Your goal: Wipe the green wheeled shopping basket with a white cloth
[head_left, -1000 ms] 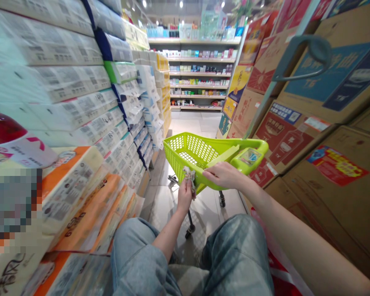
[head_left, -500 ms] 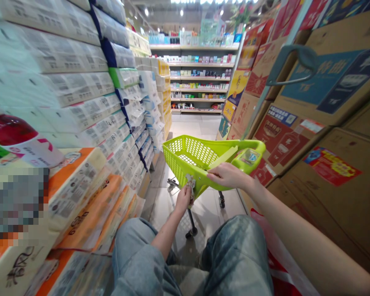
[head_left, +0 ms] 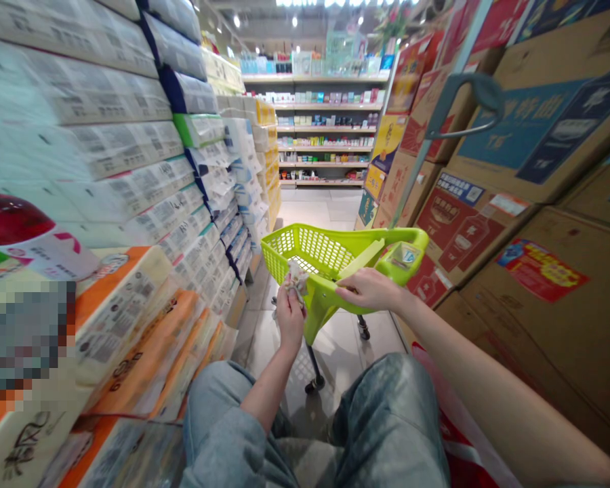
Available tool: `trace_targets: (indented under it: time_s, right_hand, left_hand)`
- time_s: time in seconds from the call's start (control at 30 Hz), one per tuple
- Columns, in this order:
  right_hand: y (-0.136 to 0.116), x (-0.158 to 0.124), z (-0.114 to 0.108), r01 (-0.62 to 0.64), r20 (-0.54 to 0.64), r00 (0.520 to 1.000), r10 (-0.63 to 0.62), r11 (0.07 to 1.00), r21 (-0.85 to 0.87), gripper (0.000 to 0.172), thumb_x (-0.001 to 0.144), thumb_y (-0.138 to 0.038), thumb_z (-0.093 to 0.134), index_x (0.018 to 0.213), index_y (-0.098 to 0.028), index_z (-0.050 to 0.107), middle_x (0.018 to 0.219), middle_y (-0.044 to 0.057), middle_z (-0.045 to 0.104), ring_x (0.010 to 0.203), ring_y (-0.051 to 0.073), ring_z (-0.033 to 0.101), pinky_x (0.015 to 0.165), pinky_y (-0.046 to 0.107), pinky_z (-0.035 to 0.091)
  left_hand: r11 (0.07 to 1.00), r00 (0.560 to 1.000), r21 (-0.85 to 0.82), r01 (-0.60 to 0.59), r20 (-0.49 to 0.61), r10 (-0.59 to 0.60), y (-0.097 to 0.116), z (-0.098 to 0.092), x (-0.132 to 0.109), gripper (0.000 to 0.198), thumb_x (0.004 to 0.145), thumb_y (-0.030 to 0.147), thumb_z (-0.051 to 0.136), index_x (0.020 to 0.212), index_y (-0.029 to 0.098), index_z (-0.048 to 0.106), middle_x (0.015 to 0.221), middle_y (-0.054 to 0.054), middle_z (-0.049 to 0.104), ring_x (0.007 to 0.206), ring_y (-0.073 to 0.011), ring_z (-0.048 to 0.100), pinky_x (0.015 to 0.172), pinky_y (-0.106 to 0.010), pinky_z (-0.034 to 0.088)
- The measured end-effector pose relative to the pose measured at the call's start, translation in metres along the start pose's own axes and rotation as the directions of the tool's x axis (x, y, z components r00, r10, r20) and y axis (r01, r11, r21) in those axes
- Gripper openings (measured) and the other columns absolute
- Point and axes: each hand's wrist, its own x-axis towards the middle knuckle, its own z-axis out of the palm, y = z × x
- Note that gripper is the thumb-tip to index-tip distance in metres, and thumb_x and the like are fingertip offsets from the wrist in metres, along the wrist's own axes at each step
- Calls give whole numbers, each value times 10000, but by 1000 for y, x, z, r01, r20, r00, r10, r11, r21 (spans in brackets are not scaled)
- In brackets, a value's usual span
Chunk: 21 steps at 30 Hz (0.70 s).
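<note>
Cardboard boxes [head_left: 529,318] rise highest along the right, their printed sides turned outward, likely so the labels can be read. Facing them, a stack of paper packs [head_left: 127,149] lies flat in layers, which probably lets it stand tall without leaning. Shelves [head_left: 330,105] of small goods close off the far end, between the two piles. Bent knees in jeans [head_left: 228,413] come next in size, set to either side of a green cart's [head_left: 319,308] near leg, seemingly to bring its basket within easy reach. The cart stands on the floor tiles [head_left: 259,332] just in front of them, upright on wheels [head_left: 314,385]; that may be why the right hand [head_left: 370,290] has its fingers closed together over the near rim, as if to steady it. The left hand [head_left: 291,317] has thumb and fingers pinched on a crumpled cloth [head_left: 297,274], bunched perhaps for a firmer hold, at the basket's near side; whether cloth and plastic touch, I cannot tell.
</note>
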Motion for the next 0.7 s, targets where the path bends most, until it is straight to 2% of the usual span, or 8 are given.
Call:
trace_targets:
  time_s: [0.07, 0.1, 0.13, 0.2, 0.27, 0.4, 0.5, 0.7]
  right_hand:
    - [-1, 1, 0, -2, 5, 1000, 2, 1000, -1, 468, 888, -387, 323, 702, -157, 685, 629, 57, 643, 564, 118, 513, 530, 240, 252]
    - [-2, 1, 0, -1, 5, 1000, 1, 1000, -2, 468, 890, -386, 321, 706, -159, 687, 631, 58, 646, 563, 118, 515, 530, 241, 253]
    - [-1, 1, 0, 0, 4, 1000, 0, 1000, -4, 468, 891, -385, 321, 708, -160, 688, 633, 59, 648, 562, 119, 516, 529, 242, 254]
    - [0, 1, 1, 4, 0, 1000, -4, 1000, -12, 466, 892, -382, 321, 711, -161, 689, 636, 60, 651, 560, 121, 517, 528, 244, 254]
    - [2, 1, 2, 11, -1, 1000, -11, 1000, -15, 465, 893, -377, 320, 710, -159, 687, 634, 59, 650, 557, 119, 518, 524, 243, 251]
    - [3, 0, 3, 7, 2, 1000, -7, 1000, -8, 477, 897, -381, 310, 703, -155, 683, 628, 58, 648, 556, 116, 519, 527, 238, 253]
    - [1, 0, 1, -3, 3, 1000, 3, 1000, 9, 476, 895, -380, 311, 700, -152, 680, 632, 64, 648, 563, 116, 518, 531, 234, 261]
    - [5, 1, 2, -8, -2, 1000, 8, 993, 114, 466, 884, -391, 323, 668, -151, 659, 588, 39, 605, 527, 96, 460, 514, 229, 248]
  left_hand:
    - [990, 991, 62, -127, 52, 123, 2, 3, 10, 392, 923, 387, 338, 1237, 198, 477, 1082, -88, 618, 953, -176, 585, 845, -319, 466]
    - [977, 974, 80, -199, 123, 188, 3, 5, 15, 384, 924, 374, 341, 1235, 200, 483, 1137, -90, 599, 1021, -185, 565, 900, -338, 444]
    - [957, 944, 89, -275, 213, 251, 3, 8, 20, 374, 925, 357, 342, 1232, 202, 489, 1184, -90, 578, 1085, -191, 535, 952, -356, 414]
    - [910, 855, 86, -406, 388, 345, 2, 11, 30, 357, 927, 315, 340, 1232, 205, 489, 1240, -86, 543, 1171, -195, 476, 1019, -378, 356]
    - [867, 774, 87, -491, 500, 388, -3, 12, 41, 351, 927, 272, 330, 1235, 197, 479, 1244, -90, 532, 1189, -195, 453, 1034, -389, 337]
    - [801, 692, 147, -581, 607, 390, -17, 2, 64, 373, 899, 196, 353, 1263, 176, 432, 1246, -110, 510, 1156, -203, 459, 1000, -397, 362]
    - [746, 666, 230, -626, 655, 357, -24, -4, 77, 397, 852, 136, 393, 1245, 159, 436, 1198, -115, 526, 1112, -208, 471, 970, -399, 380]
    - [709, 673, 314, -631, 675, 301, -19, -1, 79, 344, 844, 118, 397, 1174, 160, 487, 1092, -97, 559, 1026, -191, 494, 926, -374, 410]
